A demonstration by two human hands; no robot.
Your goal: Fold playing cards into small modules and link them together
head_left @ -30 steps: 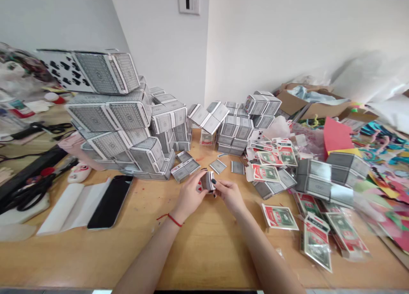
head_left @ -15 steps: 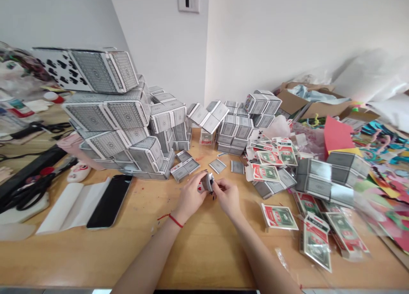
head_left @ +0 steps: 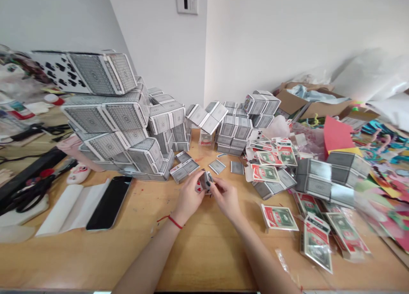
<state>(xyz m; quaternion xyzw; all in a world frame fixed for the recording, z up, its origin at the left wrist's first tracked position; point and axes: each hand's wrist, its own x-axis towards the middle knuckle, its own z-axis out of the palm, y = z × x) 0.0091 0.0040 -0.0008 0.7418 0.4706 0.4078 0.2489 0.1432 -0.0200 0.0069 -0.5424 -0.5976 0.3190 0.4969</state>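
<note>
Playing cards (head_left: pixel 205 181) with grey backs are held between both hands over the middle of the wooden table; part of a red-marked face shows. My left hand (head_left: pixel 191 196) grips them from the left, a red string round its wrist. From the right, the thumb and fingers of my right hand (head_left: pixel 225 195) close on the cards' near edge. Just beyond lie a joined pair of folded card blocks (head_left: pixel 184 169) and two flat grey-backed cards (head_left: pixel 217 166), (head_left: pixel 237 167). How the held cards are folded is partly hidden by my fingers.
A tall stack of card blocks (head_left: pixel 110 113) stands at the left, lower stacks (head_left: pixel 234 128) at the back. Red and green card boxes (head_left: pixel 279 217) lie to the right. A black phone (head_left: pixel 109 203) and black scissors (head_left: pixel 32 191) are on the left.
My right fingers have shifted slightly up and over the cards, which have turned a little between the hands. My left hand stays nearly in place.
</note>
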